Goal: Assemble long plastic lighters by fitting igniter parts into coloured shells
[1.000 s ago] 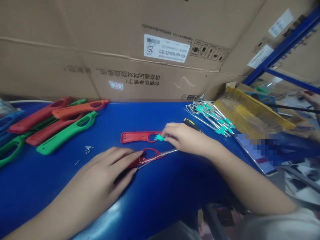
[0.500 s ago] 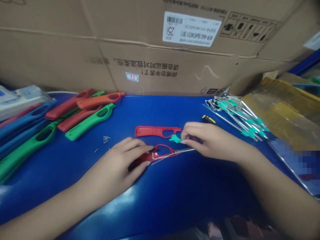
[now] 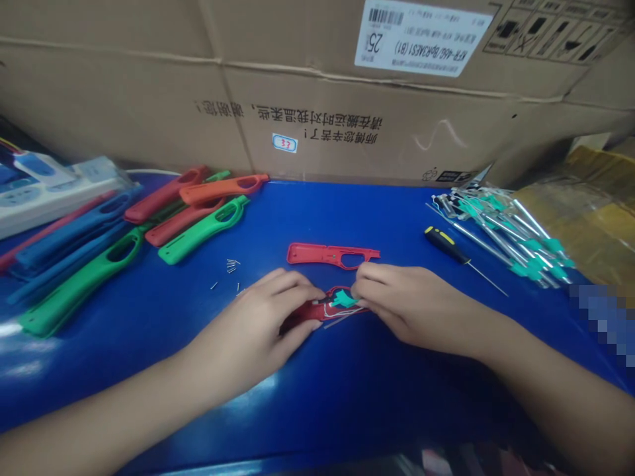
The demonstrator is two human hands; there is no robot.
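My left hand (image 3: 262, 314) is closed around the body of a red lighter shell half (image 3: 311, 312), whose inner side faces up. White wires and a thin metal rod run along its lower edge. Pinched in my right hand (image 3: 411, 301) is a small green trigger (image 3: 343, 299), held over the finger loop of that shell. Whether the trigger is seated or only resting there I cannot tell. My right fingers cover the front end of the shell. Just behind both hands lies the other red shell half (image 3: 311, 254), hollow side up.
Small screws (image 3: 231, 266) lie left of my hands. Green, red, orange and blue handle shells (image 3: 203, 231) pile up at the left, beside a white power strip (image 3: 94, 182). To the right are a screwdriver (image 3: 446, 244) and metal tubes with green triggers (image 3: 501, 228). A cardboard box (image 3: 307, 86) stands behind.
My right hand has brought the green trigger down from above the metal tube to the shell's finger loop. The camera view has shifted, and the whole screwdriver now shows.
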